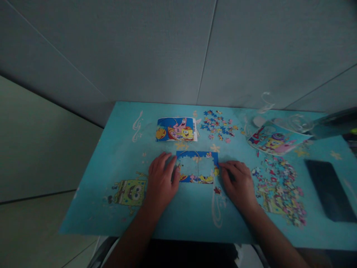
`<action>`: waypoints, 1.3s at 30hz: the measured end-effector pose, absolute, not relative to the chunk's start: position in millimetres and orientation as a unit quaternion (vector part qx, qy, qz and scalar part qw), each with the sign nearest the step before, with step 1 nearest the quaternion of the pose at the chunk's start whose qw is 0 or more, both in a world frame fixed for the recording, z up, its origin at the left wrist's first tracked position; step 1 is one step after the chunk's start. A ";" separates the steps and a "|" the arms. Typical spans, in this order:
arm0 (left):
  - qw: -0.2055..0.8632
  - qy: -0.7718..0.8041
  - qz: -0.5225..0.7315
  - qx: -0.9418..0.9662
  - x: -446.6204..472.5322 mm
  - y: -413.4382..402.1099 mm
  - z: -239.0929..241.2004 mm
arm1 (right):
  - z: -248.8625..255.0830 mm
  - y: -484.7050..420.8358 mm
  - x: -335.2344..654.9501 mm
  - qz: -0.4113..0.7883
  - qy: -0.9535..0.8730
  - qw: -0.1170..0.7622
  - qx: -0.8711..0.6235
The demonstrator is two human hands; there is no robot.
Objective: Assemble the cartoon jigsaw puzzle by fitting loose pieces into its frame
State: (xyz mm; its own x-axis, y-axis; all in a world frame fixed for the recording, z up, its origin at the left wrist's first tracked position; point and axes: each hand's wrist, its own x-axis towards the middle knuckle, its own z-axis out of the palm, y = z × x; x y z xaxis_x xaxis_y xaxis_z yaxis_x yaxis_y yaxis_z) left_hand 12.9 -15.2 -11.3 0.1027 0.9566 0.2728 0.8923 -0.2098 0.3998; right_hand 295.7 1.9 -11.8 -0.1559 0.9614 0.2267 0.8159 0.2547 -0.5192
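A small jigsaw frame (197, 166), its border joined and its middle bare, lies on the blue cartoon-printed table (122, 149). My left hand (161, 178) rests flat against the frame's left edge, fingers stretched out. My right hand (238, 181) lies flat at the frame's right edge, fingers apart. Neither hand holds anything. One loose piece (216, 190) sits just below the frame, by my right hand.
A printed reference picture (176, 129) lies behind the frame. Loose pieces are scattered at the back (219, 124) and heaped at the right (280, 190). A cartoon box lid (272, 139), a clear container (295, 122) and a dark flat object (329, 190) are at the right.
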 end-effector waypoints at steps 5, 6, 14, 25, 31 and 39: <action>0.065 0.626 0.244 0.738 12.5 -15.5 -12.4 | -12.1 1.9 295.6 0.139 -0.748 0.261 -0.595; 0.064 0.626 0.245 0.738 12.4 -15.5 -12.7 | -12.1 1.7 295.5 0.139 -0.747 0.262 -0.595; 0.056 0.624 0.241 0.742 11.8 -14.9 -15.2 | -10.9 1.7 295.3 0.137 -0.752 0.261 -0.590; 0.062 0.624 0.246 0.739 13.8 -14.9 -13.4 | -18.4 2.5 298.5 0.129 -0.759 0.273 -0.576; 0.066 0.630 0.237 0.737 14.4 -15.8 -11.7 | -19.8 2.2 300.8 0.131 -0.761 0.269 -0.576; 0.067 0.627 0.233 0.741 14.3 -15.7 -10.9 | -19.2 2.2 299.8 0.135 -0.757 0.262 -0.583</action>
